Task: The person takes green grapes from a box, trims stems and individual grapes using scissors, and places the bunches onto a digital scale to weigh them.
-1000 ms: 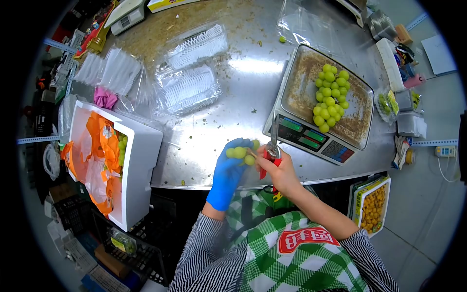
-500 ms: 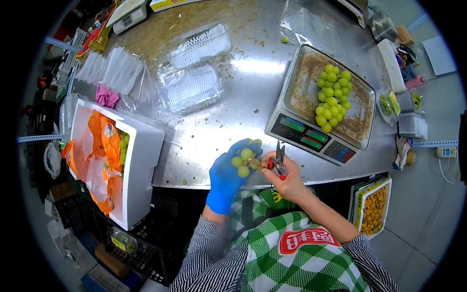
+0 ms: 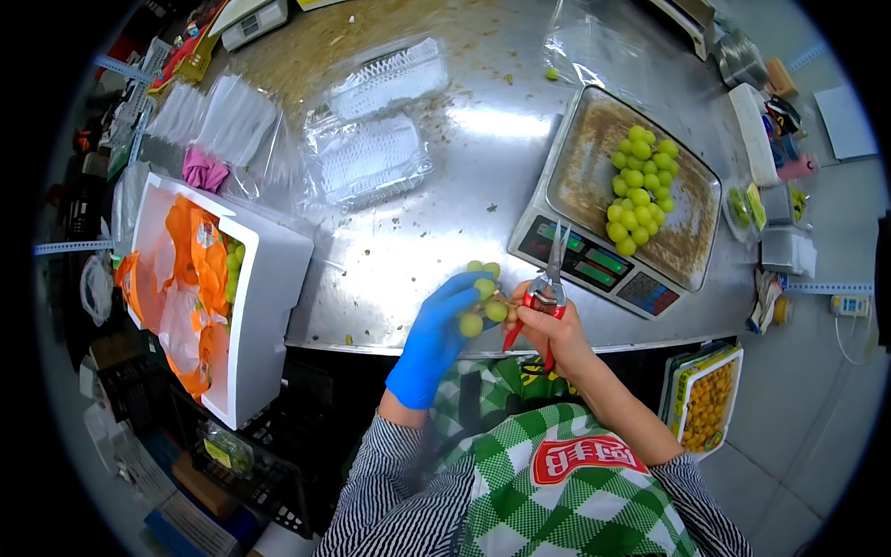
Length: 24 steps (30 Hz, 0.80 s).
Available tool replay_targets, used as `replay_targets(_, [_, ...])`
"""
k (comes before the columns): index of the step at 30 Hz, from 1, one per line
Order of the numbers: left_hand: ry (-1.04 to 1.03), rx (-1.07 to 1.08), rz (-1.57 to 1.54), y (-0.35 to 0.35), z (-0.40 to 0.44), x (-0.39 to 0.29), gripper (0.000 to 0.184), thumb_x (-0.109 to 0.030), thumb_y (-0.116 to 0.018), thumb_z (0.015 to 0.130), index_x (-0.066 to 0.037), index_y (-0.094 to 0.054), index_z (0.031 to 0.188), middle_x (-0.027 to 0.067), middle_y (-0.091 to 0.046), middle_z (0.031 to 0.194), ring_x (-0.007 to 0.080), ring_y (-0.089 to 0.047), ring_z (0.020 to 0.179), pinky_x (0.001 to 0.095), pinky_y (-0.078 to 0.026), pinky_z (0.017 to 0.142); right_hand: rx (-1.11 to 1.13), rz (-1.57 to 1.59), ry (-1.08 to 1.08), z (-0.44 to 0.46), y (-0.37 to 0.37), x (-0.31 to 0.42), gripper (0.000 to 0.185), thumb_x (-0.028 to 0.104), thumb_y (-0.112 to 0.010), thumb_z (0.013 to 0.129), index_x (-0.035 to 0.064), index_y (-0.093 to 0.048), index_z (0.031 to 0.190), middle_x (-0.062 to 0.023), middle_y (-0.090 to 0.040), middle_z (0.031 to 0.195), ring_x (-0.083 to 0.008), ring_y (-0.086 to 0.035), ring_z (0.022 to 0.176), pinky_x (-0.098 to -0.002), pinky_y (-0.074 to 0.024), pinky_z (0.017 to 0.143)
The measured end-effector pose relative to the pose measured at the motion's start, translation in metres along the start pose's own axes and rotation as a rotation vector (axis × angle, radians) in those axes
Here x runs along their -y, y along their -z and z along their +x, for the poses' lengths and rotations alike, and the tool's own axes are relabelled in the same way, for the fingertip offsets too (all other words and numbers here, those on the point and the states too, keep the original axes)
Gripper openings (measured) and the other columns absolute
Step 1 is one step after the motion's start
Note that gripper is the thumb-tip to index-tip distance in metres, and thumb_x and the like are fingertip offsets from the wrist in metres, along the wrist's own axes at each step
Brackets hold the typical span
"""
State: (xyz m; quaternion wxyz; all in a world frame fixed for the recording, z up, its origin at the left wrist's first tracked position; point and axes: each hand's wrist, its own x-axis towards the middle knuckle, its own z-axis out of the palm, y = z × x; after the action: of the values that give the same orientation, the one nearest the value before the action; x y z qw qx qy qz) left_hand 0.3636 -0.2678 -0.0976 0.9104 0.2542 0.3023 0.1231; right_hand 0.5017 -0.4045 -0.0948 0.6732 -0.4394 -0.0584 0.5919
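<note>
In a blue glove, my left hand (image 3: pixel 436 327) is closed round a small sprig of green grapes (image 3: pixel 471 324) above the table's front edge. My bare right hand (image 3: pixel 551 327) holds red-handled scissors (image 3: pixel 546 299), their blades pointing up and away from me. The fingertips of that hand touch the sprig's right side. Beyond the hands, a larger bunch of green grapes (image 3: pixel 640 190) lies on the rusty pan of a digital scale (image 3: pixel 594 258).
Clear trays with white foam nets (image 3: pixel 371 158) lie at the back left of the metal table (image 3: pixel 408 251). A white foam box (image 3: pixel 269 278) with orange wrapping stands left. A basket of yellow fruit (image 3: pixel 707 399) is low right.
The grape sprig has turned in my left hand. The scissors have swung upright, handles now more in view, and my right hand has shifted slightly right.
</note>
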Motion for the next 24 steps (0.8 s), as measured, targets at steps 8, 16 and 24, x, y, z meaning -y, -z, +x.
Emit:
replay_targets(8, [0.097,-0.164,-0.195,-0.01,0.002,0.003,0.04,-0.025,-0.056,0.095,-0.002,-0.055,0.128,0.0147,-0.059,0.125,0.026,-0.061,0.111,0.0417,-0.053,0.094,0.077,0.11,-0.052,0.002,0.007,0.006,0.023,0.009,-0.062,0.089,0.0024,-0.055,0.11,-0.0107,-0.061,0.089,-0.0227,-0.06,0.084,-0.0394,-0.0488,0.081])
replay_targets(16, [-0.01,0.011,-0.186,0.0,-0.001,0.008,0.042,-0.026,-0.056,0.094,-0.001,-0.054,0.128,0.0154,-0.058,0.123,0.0268,-0.058,0.114,0.0369,-0.049,0.098,0.251,0.292,-0.071,0.001,0.001,0.007,0.019,0.01,-0.062,0.088,0.0041,-0.054,0.104,-0.009,-0.058,0.087,-0.0212,-0.057,0.084,-0.0413,-0.0449,0.081])
replay_targets(24, [-0.101,0.101,-0.154,0.002,-0.005,0.005,0.045,-0.026,-0.056,0.092,0.001,-0.052,0.126,0.0148,-0.058,0.121,0.0259,-0.057,0.115,0.0373,-0.044,0.103,0.225,0.174,-0.082,0.001,-0.004,0.007,0.023,0.011,-0.063,0.088,0.0032,-0.054,0.108,-0.0086,-0.06,0.09,-0.0208,-0.059,0.088,-0.0386,-0.0463,0.083])
